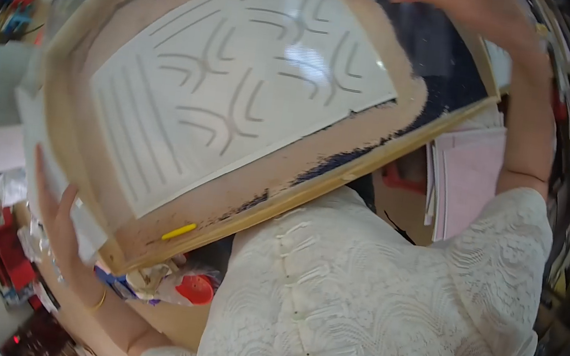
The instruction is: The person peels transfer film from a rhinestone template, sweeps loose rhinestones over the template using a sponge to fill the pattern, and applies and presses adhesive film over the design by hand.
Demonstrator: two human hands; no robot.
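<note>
A large wooden-framed printing screen (303,205) is tilted in front of my torso, its lower edge against my white lace top. On its mesh lies a white panel (166,97) with grey curved and straight lines; light glares on its upper right. Dark patches edge the mesh. A small yellow stick-like piece (179,231) lies near the lower left corner. My left hand (63,224) grips the frame's left side, with white sheet-like material (87,231) between. At the upper right my right hand (465,11) is closed about the frame's edge, fingers partly hidden.
Folded pink sheets or cloths (468,180) are stacked at the right, beneath the frame. Below the frame is a red round object (195,288) among plastic bags. Red items (9,250) and assorted clutter stand at the left. More objects line the right edge.
</note>
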